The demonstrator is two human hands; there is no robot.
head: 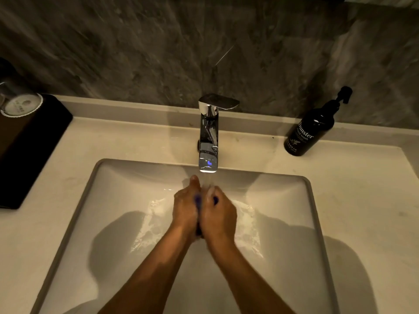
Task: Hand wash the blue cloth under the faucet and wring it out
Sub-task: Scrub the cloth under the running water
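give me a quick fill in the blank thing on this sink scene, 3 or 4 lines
1. The blue cloth is pressed between both hands, the left hand and the right hand, under the ____.
2. Water from the faucet is ____.
3. The black hand wash bottle stands on the counter to the ____ of the faucet.
4. The hands are over the ____, not the counter.

Missing words: faucet; running; right; sink

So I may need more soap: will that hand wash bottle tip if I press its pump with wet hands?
Probably steady: the hand wash bottle is wide-bodied and stands on the flat counter. Its glossy surface likely slips when wet. How full it is cannot be told.
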